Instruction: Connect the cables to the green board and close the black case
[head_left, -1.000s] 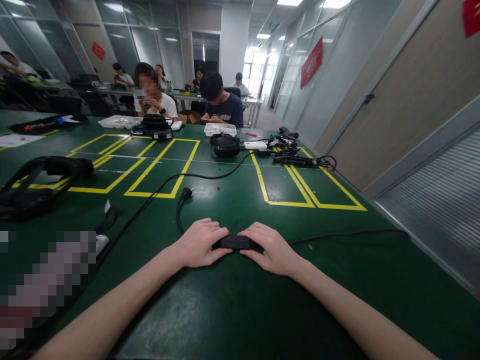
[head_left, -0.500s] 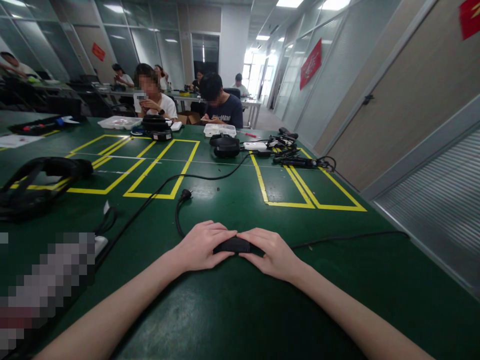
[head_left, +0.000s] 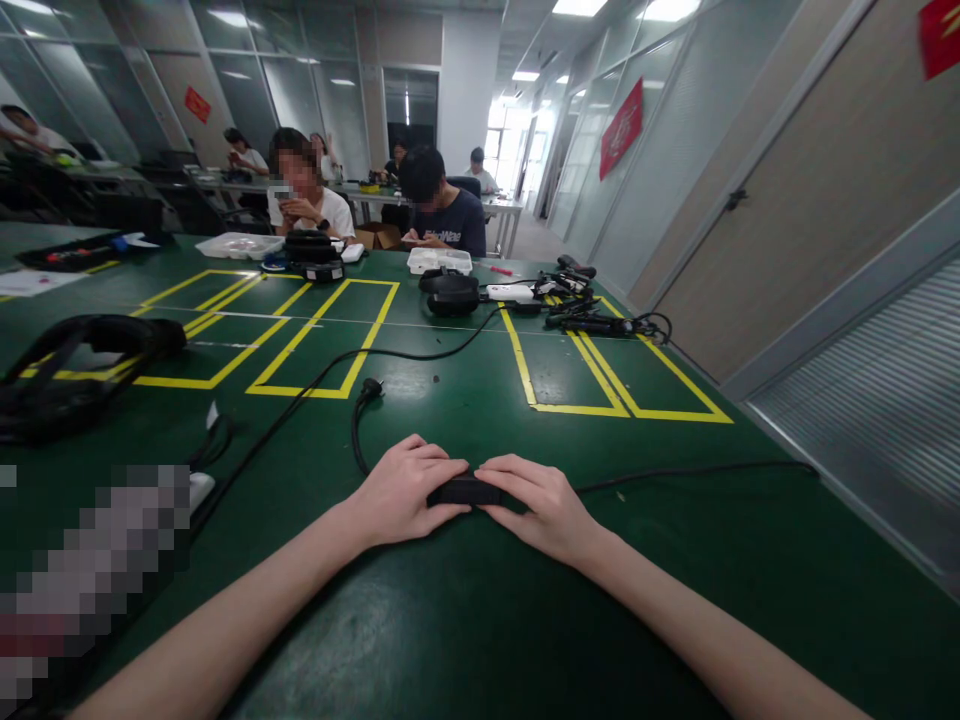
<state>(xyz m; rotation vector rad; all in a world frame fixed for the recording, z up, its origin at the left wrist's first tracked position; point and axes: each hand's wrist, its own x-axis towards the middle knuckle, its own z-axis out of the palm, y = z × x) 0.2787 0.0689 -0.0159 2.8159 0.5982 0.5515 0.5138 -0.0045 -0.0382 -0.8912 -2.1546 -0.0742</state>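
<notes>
A black power adapter [head_left: 466, 490] lies on the green table [head_left: 480, 610] in front of me. My left hand [head_left: 409, 490] grips its left end, thumb on the near side and fingers over the far side. Round its right end my right hand [head_left: 536, 505] is closed in the same way. A black cord ending in a plug [head_left: 371, 388] curves out beyond my left hand. From behind my right hand a thin black cable [head_left: 697, 475] runs to the table's right edge. Both hands partly hide the adapter's ends.
A black headset [head_left: 82, 370] sits at the left, near a blurred-out object [head_left: 97, 570]. A long black cord [head_left: 270, 430] crosses the table. Yellow tape frames [head_left: 326, 340], a black case [head_left: 450, 295] and a heap of black gear [head_left: 577, 305] lie farther off. Two people sit across the table.
Almost nothing differs. My fingers have shifted very slightly on the adapter, and both hands still hold it in the same place.
</notes>
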